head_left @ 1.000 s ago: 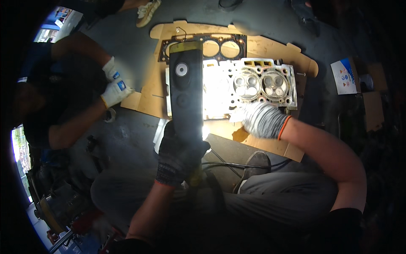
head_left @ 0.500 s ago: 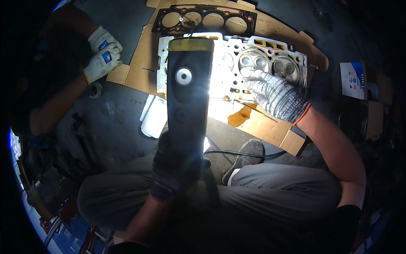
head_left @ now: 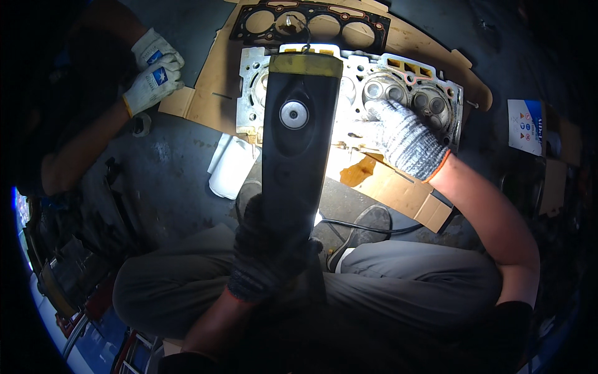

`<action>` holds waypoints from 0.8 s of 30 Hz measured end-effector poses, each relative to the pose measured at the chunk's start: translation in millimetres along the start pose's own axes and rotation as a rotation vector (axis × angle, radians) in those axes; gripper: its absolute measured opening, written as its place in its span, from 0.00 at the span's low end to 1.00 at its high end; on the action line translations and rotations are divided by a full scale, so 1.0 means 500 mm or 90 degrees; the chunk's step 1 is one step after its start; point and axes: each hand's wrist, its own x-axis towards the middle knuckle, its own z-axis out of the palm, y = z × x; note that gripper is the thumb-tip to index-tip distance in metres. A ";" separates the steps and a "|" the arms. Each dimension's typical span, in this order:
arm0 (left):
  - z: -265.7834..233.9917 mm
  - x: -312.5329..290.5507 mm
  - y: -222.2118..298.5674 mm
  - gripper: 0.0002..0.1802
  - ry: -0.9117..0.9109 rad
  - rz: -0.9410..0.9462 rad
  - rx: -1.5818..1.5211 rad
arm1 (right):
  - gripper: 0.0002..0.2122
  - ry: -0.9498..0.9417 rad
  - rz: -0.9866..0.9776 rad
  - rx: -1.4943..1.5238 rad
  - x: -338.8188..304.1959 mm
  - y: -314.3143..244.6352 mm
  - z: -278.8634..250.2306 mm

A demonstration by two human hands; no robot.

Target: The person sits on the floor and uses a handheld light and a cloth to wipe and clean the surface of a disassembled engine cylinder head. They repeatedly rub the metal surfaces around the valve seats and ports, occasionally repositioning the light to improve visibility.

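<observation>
My left hand, in a dark knit glove, grips the lower end of a black work light with a yellow band and a hook at its top. Its beam falls on a metal cylinder head with round valves facing up, partly hidden behind the light. My right hand, in a grey-and-white knit glove, rests over the middle right of the cylinder head. Its fingers reach out to the left, apart, near a pair of valves; glare washes out the fingertips. Nothing shows in that hand.
Cardboard lies under the cylinder head, with a brown oily stain. Behind sits a head gasket. A white roll, a cable and a box are around. At left are another person's gloved hands.
The work light in my left hand has shifted right, uncovering more of the cylinder head's left end. My right hand has moved slightly left over the cylinder head.
</observation>
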 end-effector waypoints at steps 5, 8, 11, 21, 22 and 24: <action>-0.015 -0.006 0.002 0.32 -0.071 -0.110 -0.081 | 0.20 0.028 0.045 0.744 0.017 0.022 -0.025; -0.015 -0.006 0.001 0.32 -0.078 -0.131 -0.123 | 0.19 -0.041 -0.023 0.169 0.027 0.030 -0.035; -0.008 -0.002 -0.008 0.31 -0.080 -0.127 -0.130 | 0.19 0.048 -0.068 0.348 0.031 0.028 -0.052; -0.001 0.017 -0.014 0.27 -0.088 -0.134 -0.168 | 0.20 -0.219 0.028 -0.073 0.045 -0.030 -0.160; -0.002 0.022 -0.015 0.27 -0.111 -0.146 -0.185 | 0.20 -0.209 0.025 -0.065 0.047 -0.036 -0.170; -0.001 0.027 -0.012 0.28 -0.070 -0.069 -0.088 | 0.20 -0.218 0.013 -0.099 0.046 -0.043 -0.182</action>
